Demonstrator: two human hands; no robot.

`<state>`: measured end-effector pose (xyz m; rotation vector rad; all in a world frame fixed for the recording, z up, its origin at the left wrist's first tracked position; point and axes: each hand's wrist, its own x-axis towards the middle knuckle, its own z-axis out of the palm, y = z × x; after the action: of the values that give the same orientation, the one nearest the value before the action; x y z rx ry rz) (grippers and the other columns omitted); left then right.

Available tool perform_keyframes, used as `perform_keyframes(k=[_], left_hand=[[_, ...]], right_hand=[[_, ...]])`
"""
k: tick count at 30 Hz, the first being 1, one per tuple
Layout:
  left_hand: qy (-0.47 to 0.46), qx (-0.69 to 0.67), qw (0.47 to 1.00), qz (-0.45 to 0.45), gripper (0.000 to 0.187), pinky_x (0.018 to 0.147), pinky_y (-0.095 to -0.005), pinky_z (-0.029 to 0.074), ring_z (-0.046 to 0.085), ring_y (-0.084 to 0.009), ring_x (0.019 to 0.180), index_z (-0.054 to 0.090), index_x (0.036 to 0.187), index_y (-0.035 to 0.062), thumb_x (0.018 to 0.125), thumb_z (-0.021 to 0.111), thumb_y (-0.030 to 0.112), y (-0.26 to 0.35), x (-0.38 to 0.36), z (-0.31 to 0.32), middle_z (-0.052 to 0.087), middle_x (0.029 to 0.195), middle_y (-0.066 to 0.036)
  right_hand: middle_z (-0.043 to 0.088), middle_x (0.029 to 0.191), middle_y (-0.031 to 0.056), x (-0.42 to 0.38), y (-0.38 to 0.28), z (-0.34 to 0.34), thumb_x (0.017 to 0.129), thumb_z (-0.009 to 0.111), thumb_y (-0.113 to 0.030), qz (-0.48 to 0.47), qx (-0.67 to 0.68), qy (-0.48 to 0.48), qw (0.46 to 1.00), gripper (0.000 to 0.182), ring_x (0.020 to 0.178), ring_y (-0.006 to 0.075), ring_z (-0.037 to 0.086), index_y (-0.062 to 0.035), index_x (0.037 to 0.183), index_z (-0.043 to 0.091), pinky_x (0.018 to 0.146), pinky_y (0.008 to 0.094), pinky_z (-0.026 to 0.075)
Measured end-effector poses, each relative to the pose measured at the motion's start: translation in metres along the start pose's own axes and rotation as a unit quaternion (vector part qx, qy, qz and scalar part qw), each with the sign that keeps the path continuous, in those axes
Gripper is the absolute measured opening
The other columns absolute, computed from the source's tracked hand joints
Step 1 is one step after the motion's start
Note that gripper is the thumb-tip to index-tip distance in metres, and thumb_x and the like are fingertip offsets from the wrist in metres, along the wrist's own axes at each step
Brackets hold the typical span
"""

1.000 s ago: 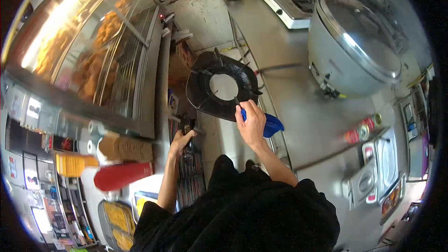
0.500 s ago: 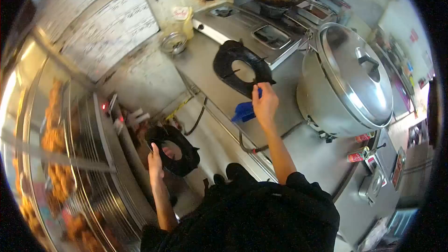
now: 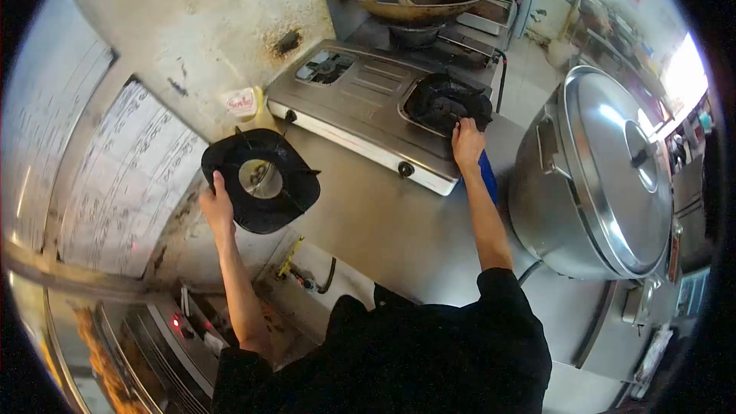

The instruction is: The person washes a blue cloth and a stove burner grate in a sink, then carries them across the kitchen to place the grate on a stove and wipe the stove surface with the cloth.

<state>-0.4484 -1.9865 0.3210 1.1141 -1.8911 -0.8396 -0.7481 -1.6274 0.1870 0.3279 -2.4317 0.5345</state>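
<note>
My left hand (image 3: 218, 208) is closed on the edge of a black stove burner grate (image 3: 295, 190), a drip-pan ring with a round hole and small prongs. It is held up tilted in front of the wall and counter. My right hand (image 3: 468, 142) grips the near edge of a second black burner grate (image 3: 445, 101), which lies over the right burner recess of the steel gas stove (image 3: 349, 111). A blue cloth (image 3: 487, 175) shows behind my right wrist, partly hidden by it. The stove's left burner (image 3: 326, 67) is uncovered.
A large lidded steel pot (image 3: 548, 199) stands right of my right arm. Behind the stove sits a wide wok (image 3: 414, 0). A yellowish bottle (image 3: 257, 111) is by the wall. Down left is a glass display case (image 3: 115, 353) with fried food.
Both hands have moved forward and up. The right one has brought its grate from above the counter onto the stove's right burner. My left hand has raised its grate above counter level.
</note>
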Motion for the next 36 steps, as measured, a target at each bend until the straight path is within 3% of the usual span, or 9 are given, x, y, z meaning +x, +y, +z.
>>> perform_keyframes(k=[8, 10, 15, 18, 20, 22, 30, 32, 36], left_hand=[[-0.087, -0.152, 0.985, -0.002, 0.048, 0.056, -0.0315, 0.039, 0.048, -0.0147, 0.059, 0.056, 0.073, -0.0081, 0.079, 0.053, 0.04, -0.002, 0.155, 0.168, 0.056, 0.063, -0.01], [-0.106, 0.002, 0.994, -0.015, 0.048, 0.064, -0.0341, 0.04, 0.052, -0.0205, 0.067, 0.057, 0.08, -0.0087, 0.078, 0.054, 0.039, 0.035, 0.162, 0.184, 0.059, 0.074, -0.016], [-0.161, -0.254, 0.951, -0.067, 0.062, 0.078, -0.0374, 0.039, 0.054, -0.0321, 0.085, 0.053, 0.094, -0.0121, 0.075, 0.053, 0.047, -0.002, 0.236, 0.306, 0.057, 0.088, -0.025], [-0.088, -0.095, 0.991, -0.032, 0.05, 0.072, -0.039, 0.041, 0.056, -0.0354, 0.079, 0.057, 0.083, -0.0086, 0.078, 0.05, 0.041, 0.009, 0.246, 0.339, 0.057, 0.084, -0.027], [-0.08, -0.267, 0.96, 0.011, 0.043, 0.071, -0.0394, 0.042, 0.055, -0.0362, 0.08, 0.053, 0.092, -0.0078, 0.079, 0.052, 0.033, -0.033, 0.262, 0.393, 0.056, 0.088, -0.027], [-0.061, -0.139, 0.987, -0.058, 0.043, 0.072, -0.0416, 0.042, 0.054, -0.0397, 0.083, 0.048, 0.098, -0.0108, 0.081, 0.049, 0.029, -0.053, 0.264, 0.429, 0.054, 0.091, -0.029], [-0.063, -0.024, 0.995, -0.068, 0.045, 0.069, -0.0435, 0.043, 0.054, -0.0414, 0.08, 0.044, 0.096, -0.0127, 0.084, 0.043, 0.031, -0.021, 0.227, 0.414, 0.054, 0.085, -0.031], [-0.374, 0.109, 0.918, -0.071, 0.047, 0.065, -0.0432, 0.045, 0.056, -0.0383, 0.075, 0.046, 0.095, -0.0106, 0.084, 0.042, 0.035, -0.011, 0.236, 0.385, 0.056, 0.081, -0.027], [-0.19, 0.236, 0.937, 0.175, 0.048, 0.06, -0.0429, 0.046, 0.059, -0.0333, 0.072, 0.049, 0.09, -0.0067, 0.082, 0.042, 0.04, -0.025, 0.224, 0.388, 0.058, 0.078, -0.022]], right_hand=[[0.051, 0.077, 0.0113, 0.014, -0.004, 0.036, 0.076, 0.052, -0.013, 0.037, -0.012, -0.026, 0.999, 0.008, 0.066, 0.0313, 0.054, -0.0062, 0.08, 0.051, 0.058, 0.0403, 0.043], [0.052, 0.077, 0.0109, 0.011, -0.01, 0.037, 0.077, 0.052, -0.014, 0.05, -0.03, -0.032, 0.998, 0.008, 0.066, 0.0318, 0.054, -0.0069, 0.08, 0.053, 0.057, 0.0407, 0.043], [0.056, 0.078, 0.0108, 0.017, -0.025, 0.044, 0.077, 0.052, -0.021, 0.09, -0.105, -0.087, 0.987, 0.015, 0.066, 0.0308, 0.056, -0.0077, 0.082, 0.057, 0.057, 0.0413, 0.044], [0.06, 0.08, 0.0132, 0.026, -0.029, 0.003, 0.079, 0.052, -0.033, 0.23, -0.157, -0.141, 0.95, 0.024, 0.074, 0.0308, 0.059, -0.0124, 0.089, 0.058, 0.061, 0.0392, 0.046], [0.061, 0.078, 0.014, 0.031, -0.052, -0.051, 0.082, 0.049, -0.029, 0.302, -0.126, 0.016, 0.945, 0.023, 0.071, 0.0306, 0.059, -0.0102, 0.087, 0.06, 0.061, 0.0373, 0.046], [0.061, 0.082, 0.0138, 0.028, -0.062, -0.096, 0.082, 0.053, -0.025, 0.292, -0.076, 0.125, 0.945, 0.023, 0.073, 0.0228, 0.06, -0.0053, 0.089, 0.061, 0.065, 0.031, 0.045], [0.061, 0.091, 0.0102, 0.008, -0.113, -0.166, 0.087, 0.045, -0.024, 0.288, -0.034, 0.237, 0.927, 0.029, 0.085, 0.0165, 0.055, 0.0009, 0.094, 0.058, 0.078, 0.028, 0.042], [0.06, 0.09, 0.0086, 0.002, -0.118, -0.164, 0.087, 0.044, -0.028, 0.305, -0.03, 0.23, 0.923, 0.032, 0.088, 0.0161, 0.054, 0.0001, 0.095, 0.059, 0.08, 0.0276, 0.04], [0.059, 0.091, 0.0086, -0.006, -0.132, -0.153, 0.088, 0.043, -0.03, 0.339, 0.044, 0.202, 0.918, 0.036, 0.09, 0.0152, 0.053, 0.0018, 0.093, 0.058, 0.082, 0.0274, 0.039]])
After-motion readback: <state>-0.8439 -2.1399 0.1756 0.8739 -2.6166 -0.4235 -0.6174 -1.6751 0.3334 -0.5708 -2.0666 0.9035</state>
